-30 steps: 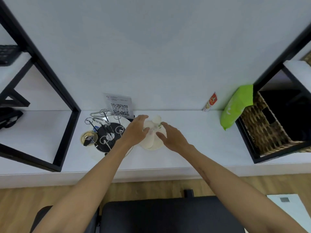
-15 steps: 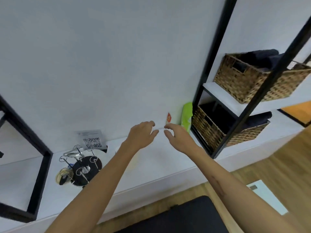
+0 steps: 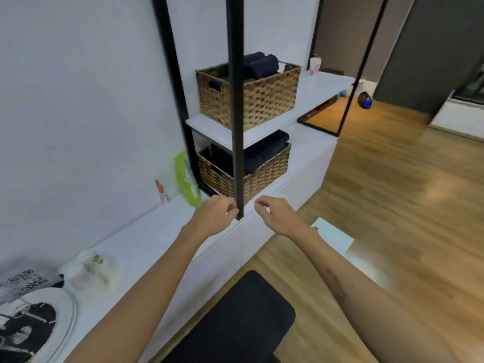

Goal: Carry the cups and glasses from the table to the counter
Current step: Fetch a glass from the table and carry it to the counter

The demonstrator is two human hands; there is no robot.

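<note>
Showing both hands raised, empty, above the white counter [image 3: 146,239].
Head view: left hand [image 3: 213,217] and right hand [image 3: 277,214] hang side by side, fingers loosely curled, holding nothing, either side of a black shelf post [image 3: 235,106]. Stacked cups [image 3: 91,269] stand on the counter, blurred, well apart from both hands, lower left beside a round tray [image 3: 66,313]. Another cup [image 3: 314,64] stands far off on the upper shelf.

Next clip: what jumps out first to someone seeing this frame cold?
Two bare forearms reach forward, the left hand and right hand loosely curled and empty in front of a black shelf post. Behind it, two wicker baskets of dark folded cloth sit stacked on white shelves. A cluster of pale cups sits lower left on the counter.
</note>
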